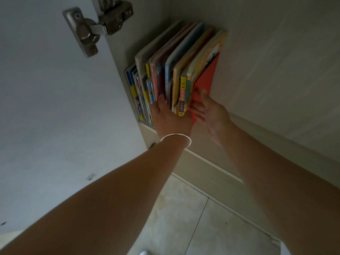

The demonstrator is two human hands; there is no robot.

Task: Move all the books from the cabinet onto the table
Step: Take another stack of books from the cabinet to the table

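Two hands reach into the open cabinet (257,61), where a row of books (176,70) stands upright on the shelf, packed against the left wall. The left hand (169,116), a silver bangle (176,138) on its wrist, lies flat with straight fingers slid in among the spines. The right hand (209,115), fingers spread, presses against the red-covered book (206,78) at the row's right end. A metal hinge (95,26) joins the white door (46,107). Pale floor tiles (202,218) show below.
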